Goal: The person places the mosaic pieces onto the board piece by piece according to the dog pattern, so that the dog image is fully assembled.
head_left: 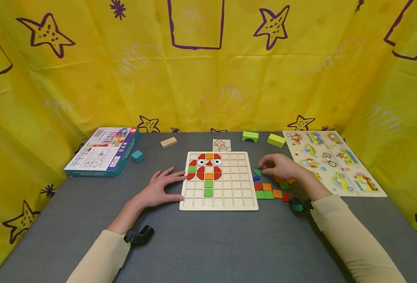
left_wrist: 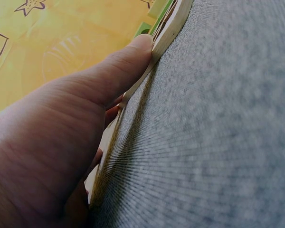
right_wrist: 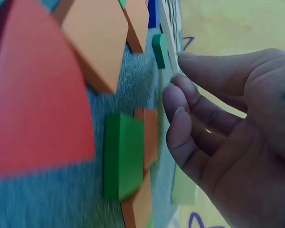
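A wooden grid board (head_left: pixel 235 192) lies on the table, with red, orange and green tiles and two eye tiles (head_left: pixel 201 162) set in its left part. My left hand (head_left: pixel 160 188) rests at the board's left edge, fingers spread; in the left wrist view the thumb (left_wrist: pixel 128 57) touches the board's side (left_wrist: pixel 173 33). To the right of the board, my right hand (head_left: pixel 279 166) is over the loose tiles, fingers loosely bent. Just off its fingertips lies a green rounded tile (head_left: pixel 257 172). In the right wrist view, thumb and fingers stand apart with nothing seen between them.
Loose red, orange, green and blue tiles (head_left: pixel 268 194) lie right of the board. A small picture card (head_left: pixel 222 145) touches the board's far side. Around stand a boxed set (head_left: pixel 102 151), a teal block (head_left: pixel 137 156), several other blocks (head_left: pixel 276 140) and a vehicle puzzle board (head_left: pixel 336 169).
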Action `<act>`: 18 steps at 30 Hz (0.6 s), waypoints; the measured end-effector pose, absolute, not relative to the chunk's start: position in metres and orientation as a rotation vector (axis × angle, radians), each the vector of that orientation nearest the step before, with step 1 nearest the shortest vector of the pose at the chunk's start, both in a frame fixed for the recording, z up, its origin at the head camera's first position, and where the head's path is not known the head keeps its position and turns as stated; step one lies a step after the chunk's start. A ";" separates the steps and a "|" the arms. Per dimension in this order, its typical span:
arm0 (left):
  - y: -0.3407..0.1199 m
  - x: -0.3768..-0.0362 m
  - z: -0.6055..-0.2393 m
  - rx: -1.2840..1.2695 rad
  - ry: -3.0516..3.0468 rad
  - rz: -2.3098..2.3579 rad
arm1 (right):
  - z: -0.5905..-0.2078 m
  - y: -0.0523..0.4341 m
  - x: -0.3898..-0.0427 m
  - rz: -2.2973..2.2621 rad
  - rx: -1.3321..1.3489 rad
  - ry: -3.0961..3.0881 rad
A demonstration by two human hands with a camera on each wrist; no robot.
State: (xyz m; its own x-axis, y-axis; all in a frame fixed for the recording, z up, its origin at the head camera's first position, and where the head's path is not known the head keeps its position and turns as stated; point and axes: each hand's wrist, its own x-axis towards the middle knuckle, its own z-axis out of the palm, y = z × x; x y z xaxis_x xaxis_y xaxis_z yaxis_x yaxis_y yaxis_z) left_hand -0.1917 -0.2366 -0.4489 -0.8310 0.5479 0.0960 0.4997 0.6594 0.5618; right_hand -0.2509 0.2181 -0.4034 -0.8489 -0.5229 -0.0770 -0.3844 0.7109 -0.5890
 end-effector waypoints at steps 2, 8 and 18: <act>-0.236 -0.192 -0.449 0.881 2.789 0.907 | -0.401 0.223 -0.248 -0.852 -0.711 2.667; -0.236 -0.192 -0.449 0.885 2.794 0.902 | -0.397 0.242 -0.242 -0.853 -0.652 2.628; -0.236 -0.192 -0.449 0.875 2.779 0.917 | -0.398 0.258 -0.237 -0.828 -0.625 2.545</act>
